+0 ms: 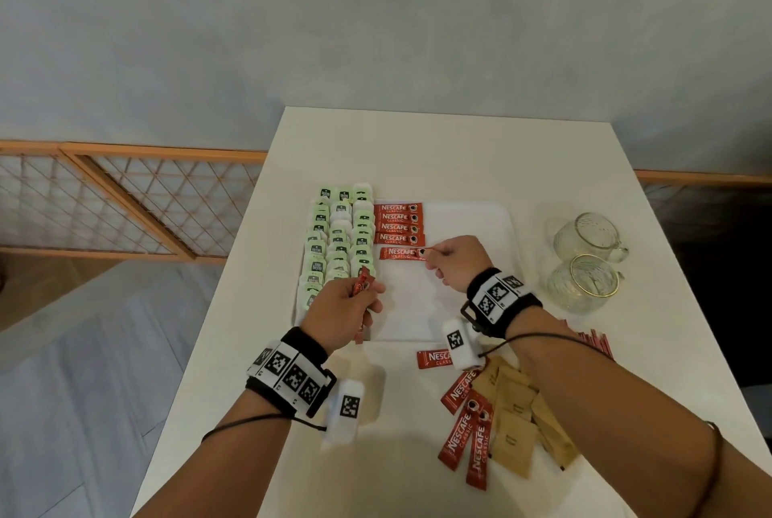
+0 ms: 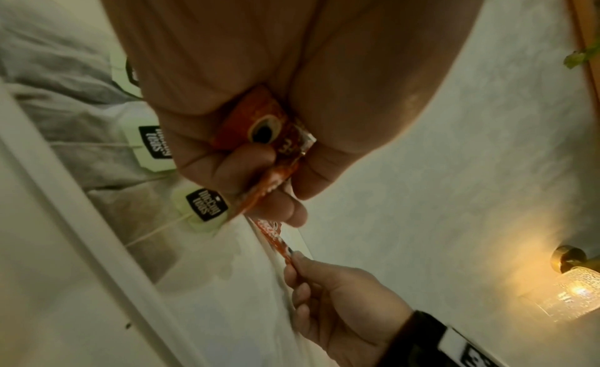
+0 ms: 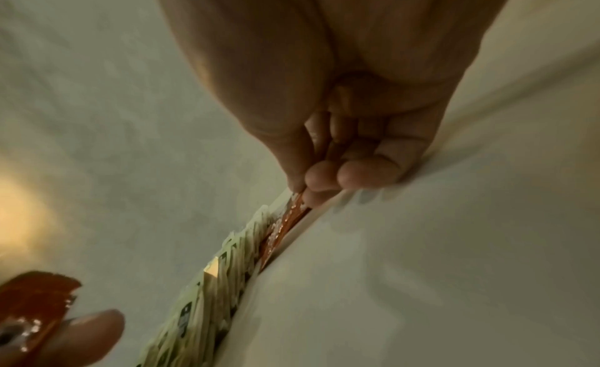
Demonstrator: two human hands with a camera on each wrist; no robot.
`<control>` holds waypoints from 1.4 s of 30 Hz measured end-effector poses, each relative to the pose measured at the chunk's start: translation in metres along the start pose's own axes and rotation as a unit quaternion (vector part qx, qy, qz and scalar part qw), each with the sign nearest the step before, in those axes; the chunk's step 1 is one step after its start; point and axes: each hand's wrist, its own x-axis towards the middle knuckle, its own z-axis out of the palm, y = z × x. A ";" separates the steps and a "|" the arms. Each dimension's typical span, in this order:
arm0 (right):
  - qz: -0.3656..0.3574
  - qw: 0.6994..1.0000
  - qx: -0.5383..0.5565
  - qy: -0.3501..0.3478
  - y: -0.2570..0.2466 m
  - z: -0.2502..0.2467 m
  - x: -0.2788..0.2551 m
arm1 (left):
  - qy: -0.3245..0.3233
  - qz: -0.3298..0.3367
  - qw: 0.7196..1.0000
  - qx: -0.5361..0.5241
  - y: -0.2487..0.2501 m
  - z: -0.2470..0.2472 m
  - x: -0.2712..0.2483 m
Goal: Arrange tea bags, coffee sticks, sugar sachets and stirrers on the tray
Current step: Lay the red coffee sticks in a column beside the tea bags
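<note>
The white rectangular table (image 1: 459,149) carried a flat white plastic tray (image 1: 472,221), its left side filled with rows of pale green paper-tagged tea bags (image 1: 338,237). Beside them lay four red foil coffee sticks (image 1: 397,223) in a neat column. The right hand (image 1: 453,262) pinched the end of a fifth red stick (image 1: 402,253), setting it just below the column. The left hand (image 1: 349,308) clutched a small bundle of spare red sticks (image 1: 362,281) over the tea bags.

That fifth stick sat slightly apart and looked skewed; released so, it could spoil the column. The bundle could also slip and scatter the tea bags.

More red sticks and brown paper sugar sachets (image 1: 516,421) waited off the tray, seen only from the head view. Only the left wrist view showed the fingers (image 2: 227,162) wrapped round the bundle; the right wrist view showed the pinching fingertips (image 3: 321,177) near the tray surface.
</note>
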 end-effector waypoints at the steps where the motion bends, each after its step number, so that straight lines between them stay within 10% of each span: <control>1: 0.009 1.000 -0.006 0.002 -0.002 0.003 0.003 | -0.001 0.000 1.000 -0.003 0.000 0.000 0.000; 21: 0.100 0.994 0.005 0.034 -0.019 0.014 0.019 | -0.003 -0.004 1.000 -0.014 0.000 -0.005 0.006; 42: 0.015 0.999 -0.046 -0.018 -0.020 0.001 0.035 | -0.079 -0.061 0.992 -0.075 0.003 -0.003 0.005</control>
